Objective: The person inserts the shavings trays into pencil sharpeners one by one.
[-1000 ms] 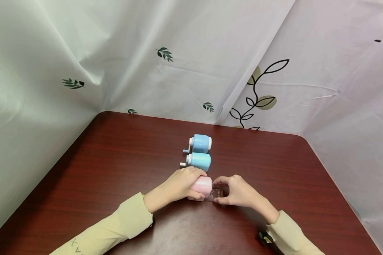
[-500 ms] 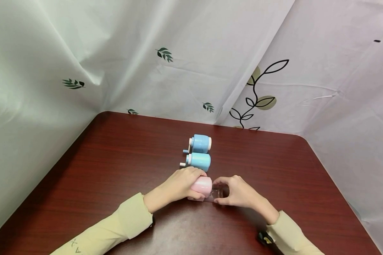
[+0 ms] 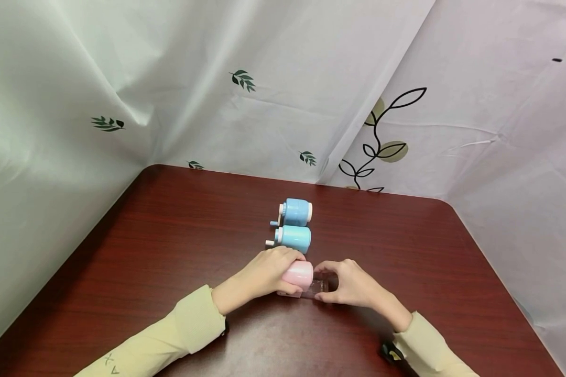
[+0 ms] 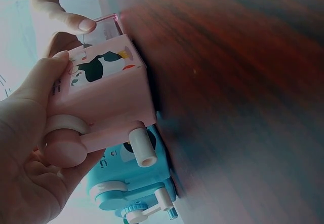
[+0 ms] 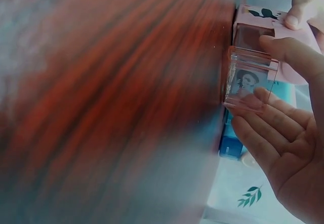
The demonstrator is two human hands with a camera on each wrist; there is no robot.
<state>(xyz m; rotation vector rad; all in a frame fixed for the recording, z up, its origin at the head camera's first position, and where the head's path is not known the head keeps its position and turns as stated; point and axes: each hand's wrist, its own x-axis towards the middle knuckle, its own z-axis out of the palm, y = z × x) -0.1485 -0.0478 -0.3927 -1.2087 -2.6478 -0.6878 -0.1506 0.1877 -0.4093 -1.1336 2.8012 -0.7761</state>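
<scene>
A pink crank pencil sharpener [image 4: 116, 97] stands on the table with its crank toward the left. My left hand [image 3: 273, 269] grips it from above, thumb on its printed side. My right hand [image 3: 354, 283] pinches a clear pinkish shavings drawer [image 5: 250, 79] between thumb and fingers at the sharpener's right end. In the right wrist view the drawer is pulled partly out, and I cannot tell whether its inner end is still inside the body. Just beyond the pink one stand a light-blue sharpener [image 3: 296, 239] and a darker blue sharpener [image 3: 297, 211].
The dark red-brown wooden table [image 3: 193, 225] has rounded far corners. White curtains [image 3: 264, 120] with leaf prints hang behind and beside it. Both blue sharpeners have cranks pointing left.
</scene>
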